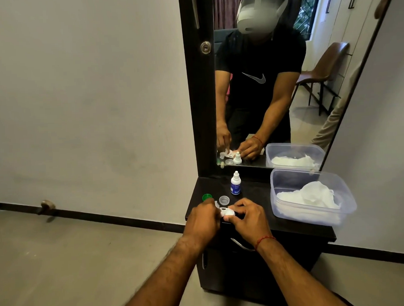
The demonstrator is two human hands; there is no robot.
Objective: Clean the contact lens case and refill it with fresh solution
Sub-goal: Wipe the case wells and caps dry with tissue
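Note:
The white contact lens case [229, 213] sits at the front edge of the dark cabinet top [257, 219], mostly hidden between my hands. My right hand [248, 218] grips the case, fingers curled round it. My left hand [202, 218] pinches a small piece of white tissue [218, 207] against the case. A green cap [207, 197] and a clear cap [224, 200] lie just behind my hands. A little white solution bottle [235, 183] with a blue label stands upright further back, its cap on.
A clear plastic tub [315, 217] holding crumpled white tissue stands on the cabinet's right side. A tall mirror [274, 91] in a dark frame rises behind the top. A bare wall and floor lie to the left; a drawer handle [242, 244] is below my right wrist.

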